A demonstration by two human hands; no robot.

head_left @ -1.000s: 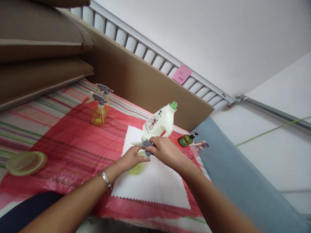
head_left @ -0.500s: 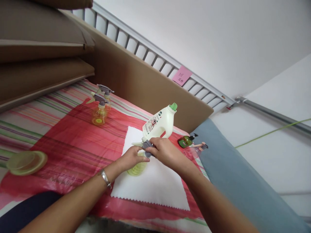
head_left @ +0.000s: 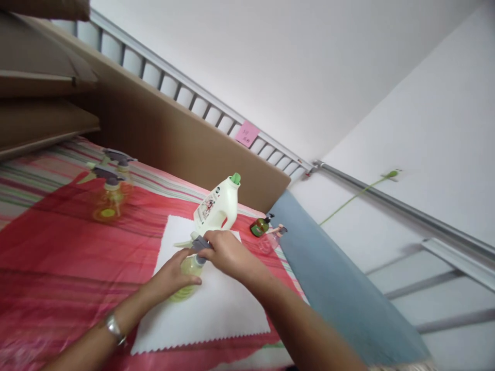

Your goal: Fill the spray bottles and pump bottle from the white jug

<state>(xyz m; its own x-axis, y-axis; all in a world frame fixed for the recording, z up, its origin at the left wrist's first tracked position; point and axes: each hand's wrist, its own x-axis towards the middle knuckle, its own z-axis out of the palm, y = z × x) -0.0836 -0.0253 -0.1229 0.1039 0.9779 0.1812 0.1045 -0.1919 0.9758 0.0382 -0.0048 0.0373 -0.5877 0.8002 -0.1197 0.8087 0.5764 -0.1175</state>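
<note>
Your left hand (head_left: 174, 278) grips the body of one yellow-tinted spray bottle (head_left: 189, 266); your right hand (head_left: 226, 253) grips its grey trigger head (head_left: 201, 245). The bottle is between both hands, over one white zigzag-edged sheet (head_left: 218, 317). Count the surrounding items: two further spray bottles (head_left: 108, 200) at far left, one white jug (head_left: 219, 206) just beyond your right hand, one green pump bottle (head_left: 258, 227), and one pink bottle (head_left: 268, 242) beside it.

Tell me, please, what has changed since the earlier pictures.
The left hand has moved lower on the spray bottle, from its neck to its body; the view has swung right. The right hand still holds the spray head; the white cloth and jug stayed put.
</note>
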